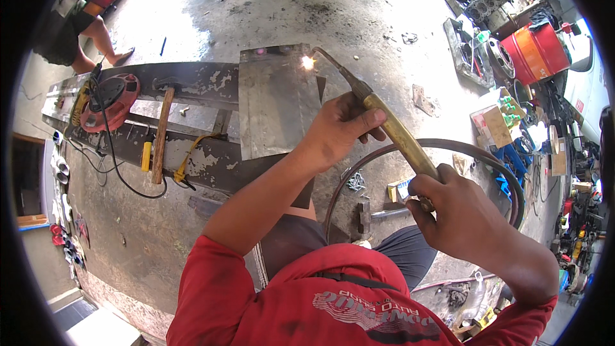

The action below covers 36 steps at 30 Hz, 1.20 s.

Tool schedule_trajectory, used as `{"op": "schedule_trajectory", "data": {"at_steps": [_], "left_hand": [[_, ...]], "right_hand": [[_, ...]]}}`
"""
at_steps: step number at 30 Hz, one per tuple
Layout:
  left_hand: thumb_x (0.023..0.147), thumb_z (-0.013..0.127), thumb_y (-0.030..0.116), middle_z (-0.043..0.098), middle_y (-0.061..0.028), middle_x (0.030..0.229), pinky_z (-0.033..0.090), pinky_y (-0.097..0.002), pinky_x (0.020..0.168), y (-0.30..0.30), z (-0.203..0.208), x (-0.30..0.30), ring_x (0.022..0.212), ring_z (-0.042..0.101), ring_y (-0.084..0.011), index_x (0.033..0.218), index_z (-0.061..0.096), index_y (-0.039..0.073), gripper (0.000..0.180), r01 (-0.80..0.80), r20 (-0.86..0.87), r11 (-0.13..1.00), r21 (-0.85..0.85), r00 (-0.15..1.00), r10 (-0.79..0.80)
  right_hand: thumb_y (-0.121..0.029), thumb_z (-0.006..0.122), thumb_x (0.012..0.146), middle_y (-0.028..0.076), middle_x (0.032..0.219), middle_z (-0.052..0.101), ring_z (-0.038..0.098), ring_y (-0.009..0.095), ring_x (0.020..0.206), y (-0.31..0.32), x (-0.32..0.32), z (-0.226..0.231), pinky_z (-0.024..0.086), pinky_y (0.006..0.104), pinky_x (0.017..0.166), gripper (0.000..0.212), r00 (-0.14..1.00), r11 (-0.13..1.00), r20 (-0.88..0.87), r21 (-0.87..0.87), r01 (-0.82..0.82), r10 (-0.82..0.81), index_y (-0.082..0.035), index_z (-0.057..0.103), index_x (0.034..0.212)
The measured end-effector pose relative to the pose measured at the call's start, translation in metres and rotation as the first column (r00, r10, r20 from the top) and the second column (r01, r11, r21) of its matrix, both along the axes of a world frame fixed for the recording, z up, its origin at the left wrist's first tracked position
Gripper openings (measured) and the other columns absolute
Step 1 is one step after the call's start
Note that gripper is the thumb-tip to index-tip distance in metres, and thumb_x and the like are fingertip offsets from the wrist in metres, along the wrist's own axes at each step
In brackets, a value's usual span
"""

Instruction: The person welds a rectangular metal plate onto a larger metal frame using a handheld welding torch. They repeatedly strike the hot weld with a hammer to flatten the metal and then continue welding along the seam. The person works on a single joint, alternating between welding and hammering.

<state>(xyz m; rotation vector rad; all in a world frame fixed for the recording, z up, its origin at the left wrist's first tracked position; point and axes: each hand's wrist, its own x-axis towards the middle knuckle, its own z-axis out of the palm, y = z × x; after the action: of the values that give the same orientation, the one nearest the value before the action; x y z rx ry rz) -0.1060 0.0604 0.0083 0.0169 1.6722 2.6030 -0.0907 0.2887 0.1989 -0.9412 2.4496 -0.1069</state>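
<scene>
1. Gripping the front of a brass cutting torch (400,138), the left hand (339,129) wraps its fingers (368,122) around the tube, the thumb laid along its side.
2. The right hand (458,208) is clenched on the rear end of the same torch, where the valve sits; its knuckles face the camera, so the fingertips are hidden.
3. The torch runs slantwise from the right hand up toward the left, narrowing to a thin bent nozzle whose tip (315,51) ends at a small bright flame (308,61).
4. That flame sits at the upper right corner of a grey metal sheet (275,102), which lies flat across a long dark steel beam (192,90) on the concrete floor (307,6).
5. A dark hose (448,144) arcs from the torch's rear around to the right and back below the hands.
6. On the beam, to the left of the sheet, rest a wooden-handled hammer (160,134), a yellow-handled tool (146,156) and a red round power tool (109,99) with a black cable.
7. Another person's bare legs (96,45) stand at the upper left, well apart from the torch.
8. A red drum (535,51) and scattered engine parts crowd the right side of the floor.
</scene>
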Motion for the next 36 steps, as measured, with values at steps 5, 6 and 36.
{"op": "schedule_trajectory", "data": {"at_steps": [5, 6, 36], "left_hand": [[0.107, 0.082, 0.043, 0.080, -0.0070, 0.108, 0.056, -0.0314, 0.081, 0.0010, 0.0021, 0.0014, 0.097, 0.079, -0.0174, 0.124, 0.072, 0.004, 0.044, -0.021, 0.004, 1.000, 0.019, 1.000, 0.021], [0.107, 0.082, 0.043, 0.080, -0.0071, 0.108, 0.056, -0.0313, 0.081, 0.0006, 0.0021, 0.0015, 0.097, 0.079, -0.0174, 0.124, 0.071, 0.003, 0.044, -0.022, 0.003, 1.000, 0.018, 1.000, 0.022], [0.106, 0.081, 0.048, 0.081, -0.0066, 0.107, 0.056, -0.0308, 0.081, 0.0006, -0.0051, 0.0007, 0.097, 0.078, -0.0163, 0.124, 0.071, 0.004, 0.049, -0.016, 0.008, 0.999, 0.028, 1.000, 0.015]], "right_hand": [[-0.021, 0.073, 0.103, 0.028, 0.099, 0.067, 0.074, 0.051, 0.080, -0.0010, 0.0009, 0.0013, 0.062, 0.0590, 0.075, 0.020, 1.000, 1.000, 0.008, 0.005, 0.010, -0.010, -0.006, 0.069, 0.114], [-0.021, 0.074, 0.103, 0.028, 0.099, 0.067, 0.074, 0.051, 0.080, -0.0011, 0.0008, 0.0012, 0.062, 0.0590, 0.075, 0.020, 1.000, 1.000, 0.010, 0.002, 0.012, -0.012, -0.006, 0.069, 0.114], [-0.021, 0.073, 0.103, 0.028, 0.099, 0.067, 0.075, 0.051, 0.083, -0.0034, 0.0003, 0.0019, 0.061, 0.0589, 0.077, 0.021, 1.000, 0.999, 0.014, 0.031, 0.016, -0.016, -0.005, 0.068, 0.116]]}}
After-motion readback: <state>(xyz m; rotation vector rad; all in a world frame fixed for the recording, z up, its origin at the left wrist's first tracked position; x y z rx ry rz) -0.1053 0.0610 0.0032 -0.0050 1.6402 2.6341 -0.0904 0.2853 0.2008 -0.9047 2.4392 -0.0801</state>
